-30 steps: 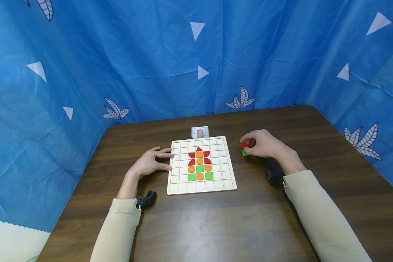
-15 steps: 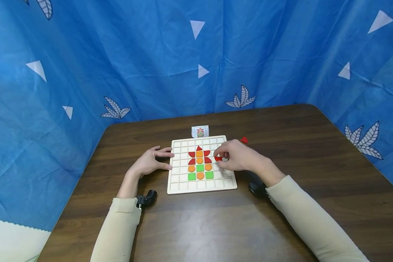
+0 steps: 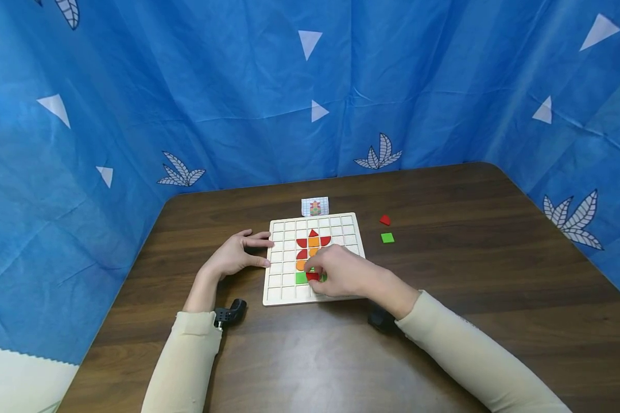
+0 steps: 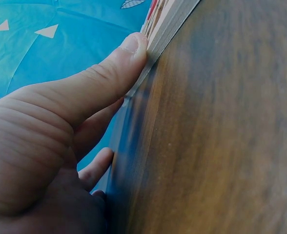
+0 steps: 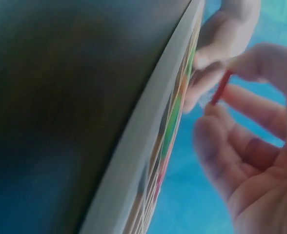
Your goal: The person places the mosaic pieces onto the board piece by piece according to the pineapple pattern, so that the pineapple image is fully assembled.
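Observation:
My right hand [image 3: 343, 269] pinches a thin red tile [image 3: 312, 276] over the lower middle of the white grid board [image 3: 284, 293]. The right wrist view shows that red tile [image 5: 221, 87] edge-on between thumb and fingers, above the board; its full shape is hidden. My left hand [image 3: 235, 255] touches the board's left edge with its thumb and fingertips. In the left wrist view, the thumb [image 4: 102, 75] lies against the board's side. Red, orange and green tiles form a figure on the grid, including an orange square [image 3: 314, 242]; my right hand covers part of it.
On the table [image 3: 444, 229], right of the board, lie a red tile [image 3: 385, 220] and a green square tile [image 3: 387, 238]. Behind the board's back edge is a small printed card [image 3: 315, 206] with a coloured figure. A blue curtain [image 3: 268, 115] surrounds the table's far side.
My right hand has taken a red tile from beside the board and carried it left over the lower grid, uncovering the green square and another red tile. My left hand stays put.

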`<state>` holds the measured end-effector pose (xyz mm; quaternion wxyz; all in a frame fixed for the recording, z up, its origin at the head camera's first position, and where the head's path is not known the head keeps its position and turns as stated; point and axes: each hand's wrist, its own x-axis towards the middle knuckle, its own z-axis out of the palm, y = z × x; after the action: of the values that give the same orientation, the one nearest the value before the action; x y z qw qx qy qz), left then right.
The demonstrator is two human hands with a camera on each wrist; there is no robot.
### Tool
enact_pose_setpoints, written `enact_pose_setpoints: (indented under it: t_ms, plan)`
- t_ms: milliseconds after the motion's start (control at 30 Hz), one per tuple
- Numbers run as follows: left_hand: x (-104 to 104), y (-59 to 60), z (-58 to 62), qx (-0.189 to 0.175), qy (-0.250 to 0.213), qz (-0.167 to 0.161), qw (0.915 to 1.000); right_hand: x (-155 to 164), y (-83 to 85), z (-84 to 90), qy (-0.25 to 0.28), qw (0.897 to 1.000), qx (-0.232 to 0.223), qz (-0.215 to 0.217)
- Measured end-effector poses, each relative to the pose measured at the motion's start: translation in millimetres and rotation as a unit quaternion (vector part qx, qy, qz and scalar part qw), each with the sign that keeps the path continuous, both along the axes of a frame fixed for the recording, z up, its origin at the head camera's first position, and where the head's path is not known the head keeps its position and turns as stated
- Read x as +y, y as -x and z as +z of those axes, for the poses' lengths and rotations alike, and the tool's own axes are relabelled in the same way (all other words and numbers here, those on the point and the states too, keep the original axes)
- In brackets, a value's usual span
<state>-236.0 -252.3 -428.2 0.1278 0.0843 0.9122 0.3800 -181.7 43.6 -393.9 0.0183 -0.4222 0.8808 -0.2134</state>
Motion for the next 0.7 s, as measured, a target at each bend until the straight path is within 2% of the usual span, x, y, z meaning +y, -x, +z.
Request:
enact_pose_setpoints:
  t_ms: [267,700]
  plan:
    - [-0.2,0.0,0.0,0.001,-0.009,-0.005,0.9999,-12.2,-6.6,-4.2,-0.007,0.999,0.021,0.033]
    - [-0.1,0.5,0.0,0.001,0.005,-0.001,1.0,-18.9,-14.3,-6.4,-0.071,0.994,0.072,0.041]
